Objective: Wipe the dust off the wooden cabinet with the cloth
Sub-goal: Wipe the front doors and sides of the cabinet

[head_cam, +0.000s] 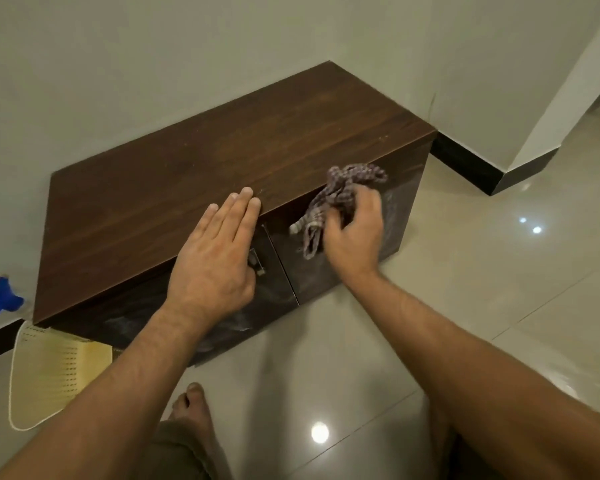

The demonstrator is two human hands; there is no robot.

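In the head view, the wooden cabinet (pixel 194 161) stands low on the floor against the wall, and its dark top is bare. The left hand (pixel 215 258) lies flat with the palm down near the front edge of the top. Its fingers (pixel 243 206) are straight and held close together, and their tips rest on the wood just above the front edge; this hand holds nothing. A small metal handle (pixel 257 263) on the cabinet door shows just beside this hand.

The right hand (pixel 355 230) is in front of the right door of the cabinet. Its fingers are curled tight around the cloth (pixel 340 192), a crumpled checked rag. One bunch of the cloth stands up above the knuckles near the top front edge, and a loose end hangs down on the left of the hand, in front of the door. The door surface near this hand shows pale smears.
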